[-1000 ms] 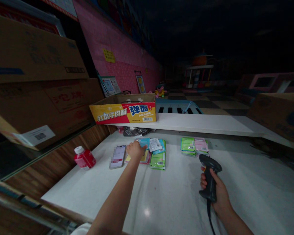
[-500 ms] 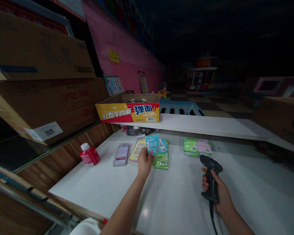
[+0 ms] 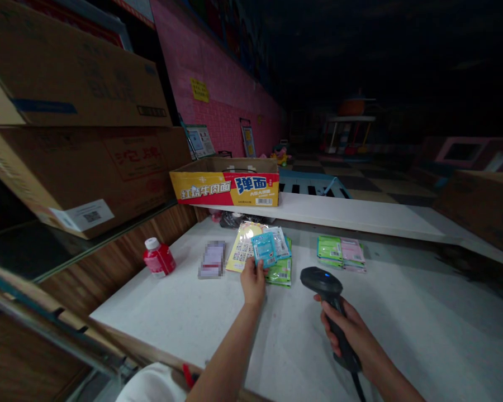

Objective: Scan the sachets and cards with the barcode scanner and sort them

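Note:
Between the thumb and fingers of my left hand is the lower edge of a small blue packet. Under and beside it lie a pile of green packets, another blue-and-white packet and a yellow printed sheet in clear wrap. My right hand is wrapped round the handle of a black barcode scanner, whose head tilts left toward the blue packet and shows a small blue light. A second pile of green packets and pink packets sits beyond the scanner.
A red bottle with a white cap and a blurred-out flat item are on the white table. An open noodle carton rests on the raised white ledge. Large cardboard boxes are stacked at left.
My right hand has moved left with the scanner, turning its head toward the blue packet; a blue light now shows on it. My left hand keeps the packet, now slightly lower.

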Motion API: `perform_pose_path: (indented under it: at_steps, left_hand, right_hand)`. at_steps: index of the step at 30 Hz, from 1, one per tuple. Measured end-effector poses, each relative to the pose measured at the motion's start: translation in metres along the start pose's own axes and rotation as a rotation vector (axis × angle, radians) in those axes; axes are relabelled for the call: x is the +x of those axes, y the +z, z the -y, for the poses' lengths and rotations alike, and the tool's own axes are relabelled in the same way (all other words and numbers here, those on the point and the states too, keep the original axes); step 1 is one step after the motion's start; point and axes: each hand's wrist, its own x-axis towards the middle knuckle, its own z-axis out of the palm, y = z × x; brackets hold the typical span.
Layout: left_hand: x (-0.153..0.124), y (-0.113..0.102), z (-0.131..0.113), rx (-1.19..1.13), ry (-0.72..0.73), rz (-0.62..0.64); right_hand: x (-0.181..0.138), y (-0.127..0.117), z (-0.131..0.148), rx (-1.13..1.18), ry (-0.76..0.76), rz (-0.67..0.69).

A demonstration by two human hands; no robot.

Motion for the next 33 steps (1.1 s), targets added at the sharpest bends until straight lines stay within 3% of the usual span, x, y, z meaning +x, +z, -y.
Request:
perform_pose_path:
  at_steps: [7, 18, 22, 27, 33]
  left_hand:
    - [0.000, -0.001, -0.002, -0.058, -0.016, -0.003]
    - [0.001, -0.001, -0.009, -0.122, -0.018, 0.011]
    - [0.005, -0.005, -0.015, -0.065, 0.025, 0.029]
    - [0.011, -0.003, -0.037, -0.116, 0.033, 0.056]
    - [0.008, 0.034, -0.062, -0.383, -0.129, 0.223]
  right_hand:
    - [-0.008, 0.028, -0.007, -0.195, -0.114, -0.025]
    - [-0.008, 0.022, -0.002, -0.213, -0.049, 0.017]
    - [-0.002, 0.005, -0.002, -0.087, 0.004, 0.038]
    - [0.011, -0.033, 0.000, 0.115, 0.003, 0.003]
    - [0.029, -0.074, -0.010, 0.319, -0.016, 0.021]
